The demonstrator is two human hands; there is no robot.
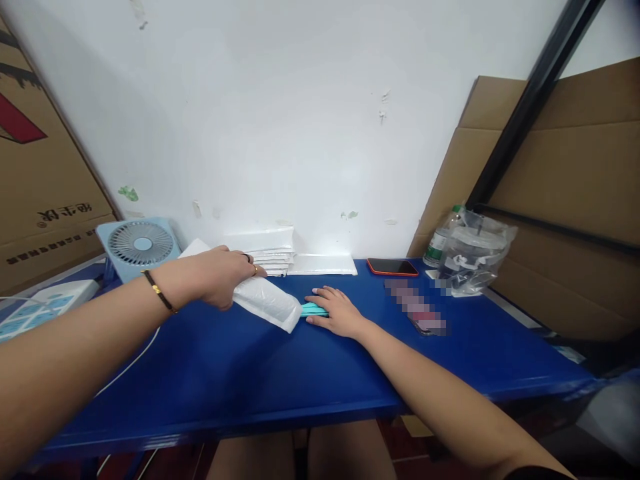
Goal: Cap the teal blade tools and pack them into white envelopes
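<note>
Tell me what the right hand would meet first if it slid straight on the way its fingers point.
Probably the white padded envelope: the right hand points left along the teal item toward its open end.

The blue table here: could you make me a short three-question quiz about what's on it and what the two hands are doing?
1. True or false: the left hand rests on a white padded envelope.
2. What lies under the right hand? A) a red phone B) a teal flat item C) a bottle
3. Fill in: the small fan stands at the table's far ____ corner, by the wall.

Key
1. True; the hand grips the envelope's far end on the blue table.
2. B; the teal item sits at the envelope's open end, the hand flat on it. The phone lies apart, near the wall.
3. left
</note>
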